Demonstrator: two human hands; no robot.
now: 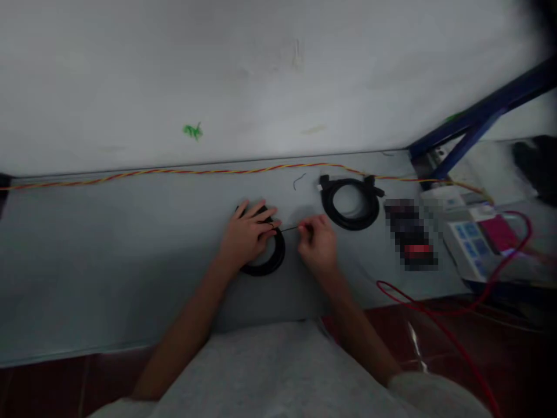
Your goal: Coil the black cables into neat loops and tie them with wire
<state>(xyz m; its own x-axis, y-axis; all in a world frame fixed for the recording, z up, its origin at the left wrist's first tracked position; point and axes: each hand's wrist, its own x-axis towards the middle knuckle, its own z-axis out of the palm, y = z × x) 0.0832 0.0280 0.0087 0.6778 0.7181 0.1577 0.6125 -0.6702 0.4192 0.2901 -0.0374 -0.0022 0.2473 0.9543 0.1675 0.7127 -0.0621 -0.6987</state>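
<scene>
A coiled black cable lies on the grey table in front of me. My left hand rests over its upper left part, thumb and forefinger closed on the coil and the other fingers reaching across it. From the coil a thin black wire tie stretches out to the right, pulled straight. Its far end is pinched between the thumb and forefinger of my right hand. The part of the coil under my left palm is hidden.
A second coiled black cable with plugs lies to the right. Behind my hands is a loose thin wire. A twisted red-yellow wire runs along the wall. Farther right are a box, a red cable and a blue metal frame.
</scene>
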